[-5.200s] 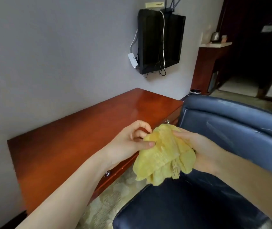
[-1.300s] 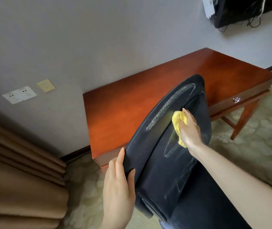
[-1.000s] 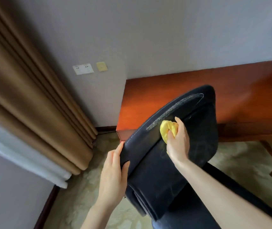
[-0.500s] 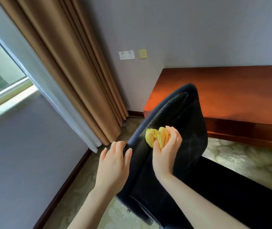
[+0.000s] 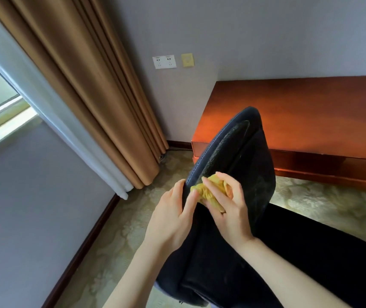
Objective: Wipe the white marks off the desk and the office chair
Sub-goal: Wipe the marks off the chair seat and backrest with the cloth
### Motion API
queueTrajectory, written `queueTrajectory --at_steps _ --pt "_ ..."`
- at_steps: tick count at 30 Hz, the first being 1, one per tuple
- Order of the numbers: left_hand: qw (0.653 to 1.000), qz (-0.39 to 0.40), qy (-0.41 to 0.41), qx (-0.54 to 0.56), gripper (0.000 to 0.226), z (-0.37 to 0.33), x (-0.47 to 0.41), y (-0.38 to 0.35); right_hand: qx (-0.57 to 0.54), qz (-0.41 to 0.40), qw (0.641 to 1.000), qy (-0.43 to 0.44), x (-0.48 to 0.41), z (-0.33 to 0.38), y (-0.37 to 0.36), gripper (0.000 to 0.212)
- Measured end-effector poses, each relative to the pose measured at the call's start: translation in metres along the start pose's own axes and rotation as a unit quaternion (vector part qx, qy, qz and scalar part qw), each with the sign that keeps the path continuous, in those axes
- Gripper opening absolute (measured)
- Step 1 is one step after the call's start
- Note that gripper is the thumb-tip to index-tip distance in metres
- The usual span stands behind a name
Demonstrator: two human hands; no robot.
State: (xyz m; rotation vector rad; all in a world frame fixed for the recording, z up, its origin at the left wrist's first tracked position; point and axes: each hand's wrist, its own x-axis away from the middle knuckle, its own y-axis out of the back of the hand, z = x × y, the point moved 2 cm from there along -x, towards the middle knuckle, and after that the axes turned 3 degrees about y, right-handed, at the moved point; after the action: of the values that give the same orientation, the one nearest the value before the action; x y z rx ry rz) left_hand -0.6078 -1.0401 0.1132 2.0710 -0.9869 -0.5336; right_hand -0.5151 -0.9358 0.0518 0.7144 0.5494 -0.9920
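Cloth point(image 5: 208, 193), yellow and bunched, is pinched in the right grip point(image 5: 228, 210), whose fingers and thumb curl round it and press it to the near edge of the office chair point(image 5: 246, 158) backrest. Just left of it, the left grip point(image 5: 169, 218) clasps that same edge, its thumb touching the cloth. A pale speckled band point(image 5: 228, 141) runs up the backrest beyond the right grip. Farther off to the right stands the red-brown bench point(image 5: 311, 112). Tan curtains point(image 5: 84, 85) hang away to the left.
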Motion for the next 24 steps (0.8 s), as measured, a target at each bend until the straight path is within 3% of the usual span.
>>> queueTrajectory --at_steps 3,7,11,17,20,24 --pt "0.998 0.010 0.020 -0.056 0.084 -0.002 0.000 0.000 0.028 -0.027 0.999 -0.011 -0.040 -0.014 0.003 0.038" --pt "0.991 -0.015 0.024 -0.131 0.091 -0.008 0.001 0.002 0.025 -0.060 0.989 -0.135 -0.099 -0.056 0.018 0.036" --pt "0.979 -0.052 0.003 -0.197 0.097 -0.010 0.002 -0.001 0.028 -0.075 0.977 -0.197 -0.142 -0.106 0.038 0.035" --pt "0.978 -0.036 -0.045 -0.200 0.102 -0.012 0.003 -0.002 0.030 -0.137 0.927 -0.347 -0.180 -0.157 0.049 0.028" --pt "0.980 -0.023 -0.081 -0.183 0.097 -0.016 0.001 0.000 0.041 -0.152 0.923 -0.352 -0.175 -0.148 0.045 0.029" --pt "0.989 -0.031 -0.064 -0.128 0.096 -0.014 -0.001 0.003 0.041 -0.126 0.950 -0.281 -0.147 -0.106 0.030 0.024"
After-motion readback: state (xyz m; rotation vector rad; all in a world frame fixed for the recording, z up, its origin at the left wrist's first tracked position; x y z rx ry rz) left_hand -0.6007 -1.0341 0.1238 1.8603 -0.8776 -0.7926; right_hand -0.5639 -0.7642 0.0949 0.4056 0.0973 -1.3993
